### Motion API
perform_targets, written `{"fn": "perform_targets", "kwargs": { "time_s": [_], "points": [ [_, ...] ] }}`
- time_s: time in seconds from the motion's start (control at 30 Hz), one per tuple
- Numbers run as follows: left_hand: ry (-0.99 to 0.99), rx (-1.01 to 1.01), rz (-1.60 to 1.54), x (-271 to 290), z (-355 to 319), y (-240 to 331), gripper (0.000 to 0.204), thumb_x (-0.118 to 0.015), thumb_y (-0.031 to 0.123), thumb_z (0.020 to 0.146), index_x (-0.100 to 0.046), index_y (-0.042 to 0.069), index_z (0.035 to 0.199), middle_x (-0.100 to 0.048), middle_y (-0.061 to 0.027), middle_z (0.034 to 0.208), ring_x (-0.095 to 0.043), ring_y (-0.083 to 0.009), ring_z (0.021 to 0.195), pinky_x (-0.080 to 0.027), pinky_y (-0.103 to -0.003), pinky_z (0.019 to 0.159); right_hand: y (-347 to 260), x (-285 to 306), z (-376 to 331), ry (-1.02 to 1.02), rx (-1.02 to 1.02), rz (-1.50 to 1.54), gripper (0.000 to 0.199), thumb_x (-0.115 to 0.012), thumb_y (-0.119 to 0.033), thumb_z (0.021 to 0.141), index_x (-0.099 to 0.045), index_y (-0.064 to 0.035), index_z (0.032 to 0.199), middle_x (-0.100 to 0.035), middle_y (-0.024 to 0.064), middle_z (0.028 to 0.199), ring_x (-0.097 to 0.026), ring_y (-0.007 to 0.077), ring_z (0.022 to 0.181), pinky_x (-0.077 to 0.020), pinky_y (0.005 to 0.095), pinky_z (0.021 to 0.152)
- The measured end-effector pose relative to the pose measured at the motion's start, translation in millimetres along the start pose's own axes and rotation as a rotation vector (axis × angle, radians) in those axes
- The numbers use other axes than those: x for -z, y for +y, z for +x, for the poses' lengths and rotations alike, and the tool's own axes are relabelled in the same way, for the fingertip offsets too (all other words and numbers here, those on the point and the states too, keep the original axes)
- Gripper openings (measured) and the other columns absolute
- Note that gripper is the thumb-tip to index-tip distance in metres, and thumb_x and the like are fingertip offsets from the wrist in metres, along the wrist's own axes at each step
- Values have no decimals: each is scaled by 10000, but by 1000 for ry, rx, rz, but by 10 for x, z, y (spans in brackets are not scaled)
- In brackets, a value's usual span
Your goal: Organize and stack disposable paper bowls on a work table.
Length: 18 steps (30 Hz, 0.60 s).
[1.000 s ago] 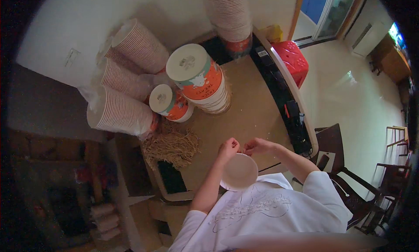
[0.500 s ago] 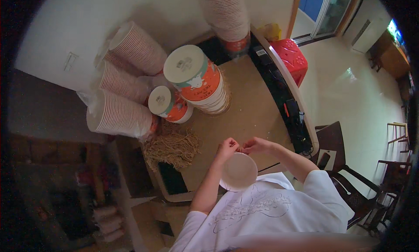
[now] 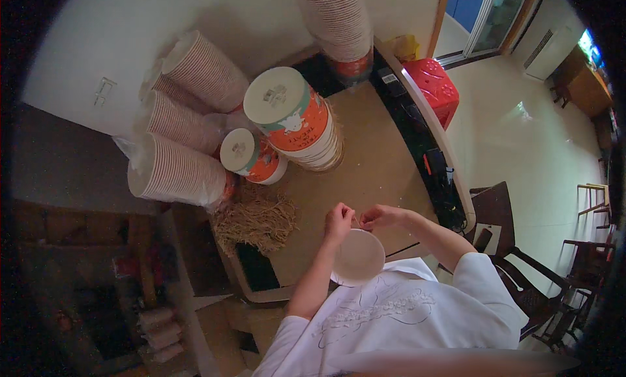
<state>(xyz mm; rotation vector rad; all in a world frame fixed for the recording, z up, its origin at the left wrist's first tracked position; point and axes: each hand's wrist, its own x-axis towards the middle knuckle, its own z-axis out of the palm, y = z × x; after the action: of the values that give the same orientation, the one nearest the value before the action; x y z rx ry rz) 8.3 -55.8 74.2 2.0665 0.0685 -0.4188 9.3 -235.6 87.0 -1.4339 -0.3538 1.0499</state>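
A white paper bucket (image 3: 359,257) rests against my lap at the table's near edge, its open mouth facing up. Over its far rim, my left hand (image 3: 338,222) has its fingers pinched together. Close by on the right, my right hand (image 3: 383,216) also pinches at the rim. A short bit of tan twine (image 3: 355,222) shows between the two hands; its ends are hidden by the fingers. Left of my hands lies a loose heap of tan twine (image 3: 256,222) on the table.
Beyond the heap stand a tall stack of orange-and-white paper buckets (image 3: 301,126) and a shorter one (image 3: 251,156). Plastic-wrapped bucket stacks (image 3: 179,171) lean at the left wall; another wrapped stack (image 3: 339,31) stands at the back. Black cables and adapters (image 3: 440,175) line the table's right side, near a red stool (image 3: 432,89).
My left hand has lifted slightly away from the rim, and the gap between both hands shows more twine. The bucket has stayed nearly in place.
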Motion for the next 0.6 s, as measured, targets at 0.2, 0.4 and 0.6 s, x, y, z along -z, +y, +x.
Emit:
{"fn": "perform_targets", "kwargs": {
  "time_s": [0.2, 0.4, 0.6],
  "points": [
    [57, -2, 12, -29, -32, 22, 102, -553, 117, 748, -520, 27, 715, -577, -63, 602, -550, -145, 524, -436, -284, 497, 49, 29, 30, -55, 11, 35, 138, -514, -161, 815, -569, -35, 802, -535, -19, 714, -481, 71, 696, -409, 230, 663],
    [85, -44, -36, -28, -30, -24, 104, -571, 98, 725, -521, 16, 685, -570, -51, 585, -520, -104, 475, -419, -246, 442, 34, 23, 44, -29, -54, -6, 156, -519, -176, 816, -574, -30, 808, -554, -4, 719, -518, 84, 702, -425, 232, 670],
    [35, -57, -3, -3, -10, -23, 101, -567, 108, 745, -523, 25, 708, -589, -55, 610, -556, -131, 539, -438, -256, 501, 239, 46, 80, 9, 17, -15, 177, -502, -174, 821, -589, -20, 829, -579, 15, 746, -531, 91, 706, -443, 241, 659]
  ]
}}
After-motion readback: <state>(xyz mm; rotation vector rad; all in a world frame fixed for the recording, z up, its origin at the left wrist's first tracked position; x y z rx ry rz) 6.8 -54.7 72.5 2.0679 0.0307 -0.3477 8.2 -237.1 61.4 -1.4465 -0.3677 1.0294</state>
